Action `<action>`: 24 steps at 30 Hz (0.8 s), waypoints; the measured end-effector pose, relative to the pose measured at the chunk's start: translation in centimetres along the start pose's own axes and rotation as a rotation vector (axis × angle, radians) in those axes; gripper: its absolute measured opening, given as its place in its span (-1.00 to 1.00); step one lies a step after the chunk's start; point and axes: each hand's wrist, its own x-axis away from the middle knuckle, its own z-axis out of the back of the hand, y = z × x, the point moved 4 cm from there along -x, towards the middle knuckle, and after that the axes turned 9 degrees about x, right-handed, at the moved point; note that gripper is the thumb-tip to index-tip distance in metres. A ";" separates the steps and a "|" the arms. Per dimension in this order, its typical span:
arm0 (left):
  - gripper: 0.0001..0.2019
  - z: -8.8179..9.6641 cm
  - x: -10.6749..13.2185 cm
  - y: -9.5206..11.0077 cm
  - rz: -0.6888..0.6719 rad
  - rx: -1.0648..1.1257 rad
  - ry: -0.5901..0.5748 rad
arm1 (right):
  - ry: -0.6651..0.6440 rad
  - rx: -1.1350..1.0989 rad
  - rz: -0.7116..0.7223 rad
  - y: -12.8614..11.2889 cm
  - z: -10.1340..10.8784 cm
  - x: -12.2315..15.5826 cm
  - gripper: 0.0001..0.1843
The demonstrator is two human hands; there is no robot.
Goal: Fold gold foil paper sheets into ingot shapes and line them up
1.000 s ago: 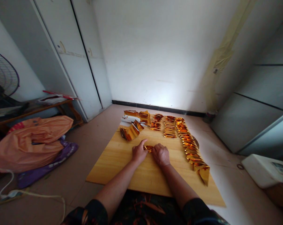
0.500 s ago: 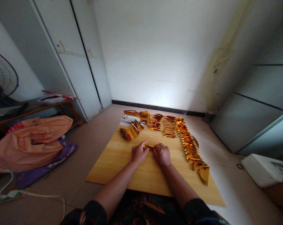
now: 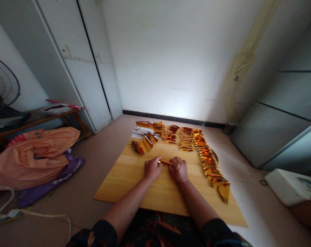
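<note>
Between my hands, over the middle of the wooden board (image 3: 134,181), is a small folded piece of gold foil paper (image 3: 165,162). My left hand (image 3: 152,168) pinches its left end, and my right hand (image 3: 178,168) grips the right end with curled fingers. Partly hidden by the fingers, the folds cannot be made out fully. Just beyond my left hand lies a fanned stack of gold foil sheets (image 3: 144,144). To the right, a long overlapping row of folded gold foil pieces (image 3: 209,161) runs along the board's edge.
Two shorter rows of folded foil pieces (image 3: 186,139) lie at the board's far side, beside more foil sheets (image 3: 159,128) and a white roll (image 3: 143,130). Left on the floor are an orange bag (image 3: 42,151) and a cable (image 3: 42,213). A white box (image 3: 286,187) stands right.
The foil piece has turned slightly between my fingers, and more of its surface shows. My left fingers have curled in closer; both hands stay in nearly the same place.
</note>
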 end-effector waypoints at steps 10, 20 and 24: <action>-0.60 -0.3 0.1 0.1 -0.068 -0.019 -0.010 | 0.022 0.106 0.028 -0.4 0.7 -0.2 -0.79; -0.62 -0.2 0.3 0.2 -0.074 -0.008 -0.014 | 0.211 0.328 -0.128 7.3 3.6 -1.6 -0.80; -0.64 -0.4 0.2 -0.2 -0.091 0.006 0.006 | 0.152 0.390 -0.163 9.5 3.6 -2.4 -0.80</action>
